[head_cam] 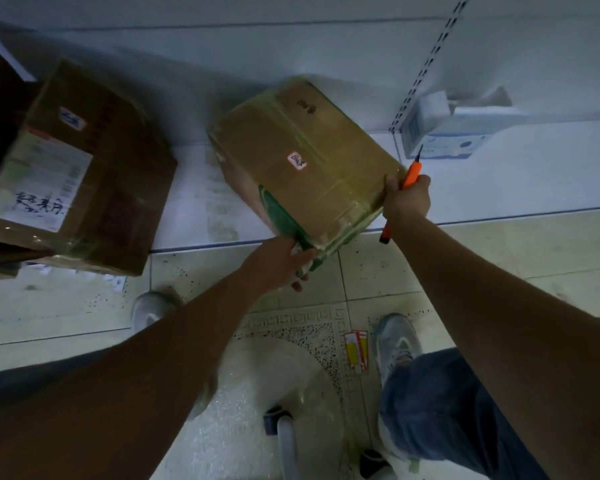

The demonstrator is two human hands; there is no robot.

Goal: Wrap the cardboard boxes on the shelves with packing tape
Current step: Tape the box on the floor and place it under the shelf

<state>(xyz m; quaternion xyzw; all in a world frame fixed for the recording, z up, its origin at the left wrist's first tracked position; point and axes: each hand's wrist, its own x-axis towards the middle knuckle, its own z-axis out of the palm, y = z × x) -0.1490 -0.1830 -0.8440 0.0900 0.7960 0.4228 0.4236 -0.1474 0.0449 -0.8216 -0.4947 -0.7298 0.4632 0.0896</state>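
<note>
The taped box (302,161) sits tilted at the centre of the frame, its far part over the white shelf (499,181) and its near corner jutting past the shelf edge above the floor. Glossy tape covers its top and sides, and a small pink-edged sticker (297,160) sits near the middle of the top face. The left hand (284,265) grips the near bottom corner, fingers curled under it. The right hand (407,199) presses against the right corner with the thumb on the top edge, while its fingers are closed round an orange cutter (400,195) whose dark tip points up toward the upper right.

To the right, just beyond the cutter tip, a white and blue carton (454,133) stands on the shelf beside a slotted upright (426,64). At the left of the frame a second, larger box (80,168) lies on the shelf, with a white label (47,181) carrying handwriting. Lower down are the tiled floor (499,258), two pale shoes (151,308) (397,341), a jeans leg (440,410) at lower right, and a red and yellow packet (356,348) lying by the right shoe.
</note>
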